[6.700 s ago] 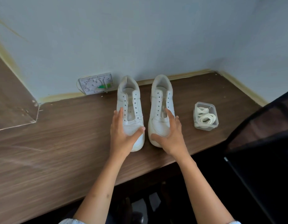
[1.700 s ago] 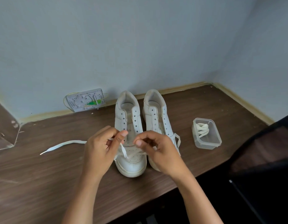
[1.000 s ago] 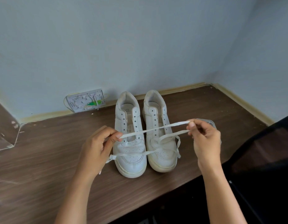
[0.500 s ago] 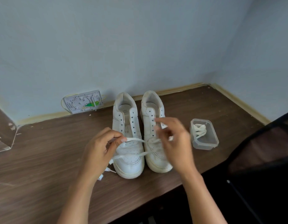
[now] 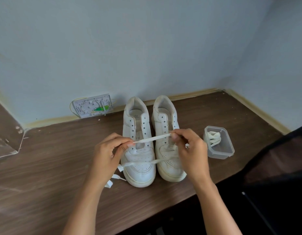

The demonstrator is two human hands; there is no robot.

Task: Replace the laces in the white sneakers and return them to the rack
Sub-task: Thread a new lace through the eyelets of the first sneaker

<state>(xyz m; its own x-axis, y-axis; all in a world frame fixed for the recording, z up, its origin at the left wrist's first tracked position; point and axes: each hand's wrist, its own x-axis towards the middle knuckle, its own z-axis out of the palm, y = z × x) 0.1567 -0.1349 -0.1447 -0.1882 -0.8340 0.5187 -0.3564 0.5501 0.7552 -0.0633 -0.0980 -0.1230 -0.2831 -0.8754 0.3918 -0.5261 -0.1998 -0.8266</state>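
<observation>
Toward the back edge of the wooden desk (image 5: 45, 175), heels almost against the wall, stand the two white sneakers (image 5: 138, 143), side by side with toes pointing at the front edge, their eyelets empty. Above their tongues a flat white lace (image 5: 152, 138) is stretched between both hands. The left hand (image 5: 107, 153) pinches one stretch of it between thumb and curled forefinger over the left shoe, and the right hand (image 5: 191, 150) pinches it between thumb and fingertips over the right shoe, the other fingers folded loosely. A second span of the same lace seems to sag across both toe caps, and loose ends lie on the desk just beside the left shoe's toe. This lace will handle as a light, limp ribbon: it holds no shape, twists readily and slides through a slack pinch, so the best hold is probably close to the stiff tip, which is the only part rigid enough to push through an eyelet. Both forearms reach in from the front edge, wrists raised, hands apart and level over the shoes. Near the right edge, just beside the right shoe, a clear plastic tub (image 5: 229, 150) holds another bundled lace (image 5: 213, 138). Against the wall at the back edge leans a small white plate (image 5: 92, 106) with green wiring.
</observation>
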